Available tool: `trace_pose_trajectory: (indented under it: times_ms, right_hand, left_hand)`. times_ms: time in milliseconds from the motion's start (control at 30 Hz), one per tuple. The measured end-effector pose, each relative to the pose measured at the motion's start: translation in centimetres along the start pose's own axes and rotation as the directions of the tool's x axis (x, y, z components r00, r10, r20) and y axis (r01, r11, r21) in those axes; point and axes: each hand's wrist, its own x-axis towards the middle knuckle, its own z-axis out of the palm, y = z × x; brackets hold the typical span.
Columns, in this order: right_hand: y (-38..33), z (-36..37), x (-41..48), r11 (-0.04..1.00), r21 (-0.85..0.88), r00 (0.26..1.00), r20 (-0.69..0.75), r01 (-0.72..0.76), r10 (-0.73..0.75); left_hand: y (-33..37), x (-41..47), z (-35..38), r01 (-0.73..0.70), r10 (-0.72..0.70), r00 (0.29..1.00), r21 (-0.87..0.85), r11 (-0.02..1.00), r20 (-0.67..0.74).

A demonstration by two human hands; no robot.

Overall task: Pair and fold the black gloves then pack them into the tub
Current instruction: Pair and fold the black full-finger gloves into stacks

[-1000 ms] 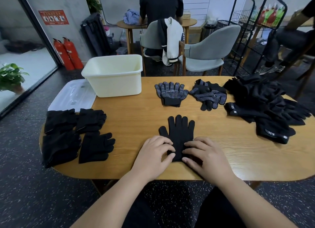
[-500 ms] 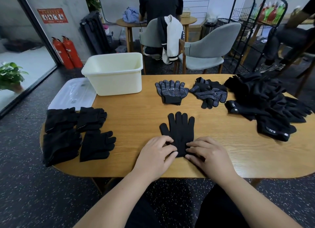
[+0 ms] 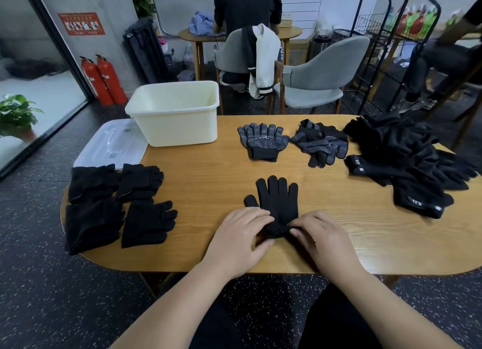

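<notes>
At the far left edge of the table (image 3: pixel 208 171) our folded black pairs (image 3: pixel 114 205) lie in a cluster, and behind them the cream tub (image 3: pixel 177 119) stands open, with nothing visible inside from this angle. In front of us a plain black glove (image 3: pixel 277 202) lies flat, fingers pointing away; whether its mate lies under it we cannot tell. Our left hand (image 3: pixel 240 236) and right hand (image 3: pixel 323 236) both pinch its cuff end, thumb and fingertips closed on the knit, which bunches slightly between them. To fold well, we judge, we should lift the cuff evenly with both hands and carry it over toward the fingertips — edges aligned, no twist — then press the crease flat. Further right, two dotted-grip pairs (image 3: pixel 263 142) wait near the far edge, and the unsorted heap of black gloves (image 3: pixel 407 160) sits at the right end.
</notes>
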Motion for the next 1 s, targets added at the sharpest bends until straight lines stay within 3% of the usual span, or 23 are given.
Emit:
trace_pose_trajectory:
  times_ms: [200, 300, 467, 667, 767, 1000]
  right_hand:
    - [-0.9, -1.3, 0.1, 1.000, 0.005, 0.988, 0.155, 0.020, -0.020]
    - [-0.8, -1.3, 0.5, 0.997, 0.051, 0.985, 0.160, 0.049, -0.057]
    - [-0.2, -2.1, 0.9, 0.926, 0.270, 0.956, 0.196, -0.265, 0.216]
    - [-0.2, -1.9, 2.3, 0.803, 0.396, 0.883, 0.345, -0.445, 0.320]
    - [-0.4, -1.6, 2.8, 0.766, 0.416, 0.865, 0.337, -0.491, 0.371]
    - [-0.6, -0.7, 3.0, 0.792, 0.329, 0.853, 0.295, -0.514, 0.430]
  left_hand:
    - [-0.6, 0.0, 0.1, 0.024, -0.029, 0.996, -0.064, 0.998, -0.083]
    - [-0.2, 0.1, -0.5, 0.131, -0.141, 0.987, -0.126, 0.983, -0.074]
    - [0.1, 0.1, -1.3, 0.276, -0.278, 0.960, -0.248, 0.929, 0.026]
    - [0.0, 0.3, -1.6, 0.320, -0.331, 0.943, -0.397, 0.860, 0.043]
    - [0.0, 0.4, -1.7, 0.322, -0.324, 0.943, -0.429, 0.844, 0.072]
    - [0.1, 0.4, -1.6, 0.279, -0.281, 0.957, -0.495, 0.823, 0.072]
